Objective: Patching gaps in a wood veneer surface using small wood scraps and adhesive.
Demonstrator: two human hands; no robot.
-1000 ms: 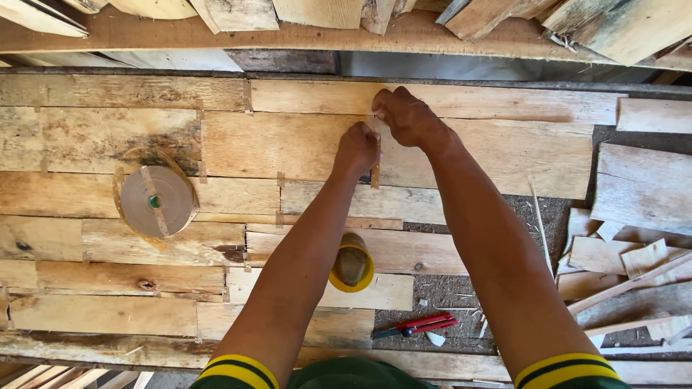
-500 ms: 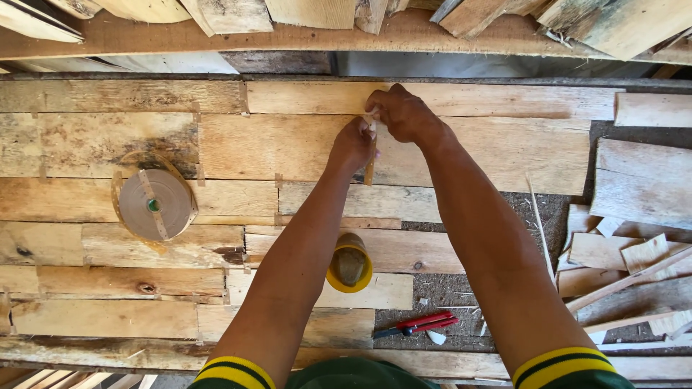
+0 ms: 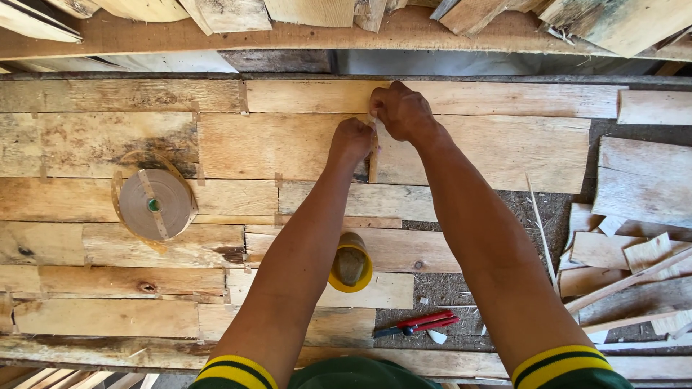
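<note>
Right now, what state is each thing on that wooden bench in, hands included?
Left hand: closed, pinching the lower part of a thin strip.
Right hand: closed, pressing the strip's top end.
Strip: upright across a seam between boards, flat on the wood.
Tape roll: lying flat, loose end curling around it.
Yellow cup: upright, open.
Red knife: lying idle; whether the blade is out, cannot tell.
Boards: laid side by side, joined by short strips.

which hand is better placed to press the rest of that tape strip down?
Left hand, probably. It sits on the brown tape strip just above its free lower end, while the right hand pins the strip's top.
</note>
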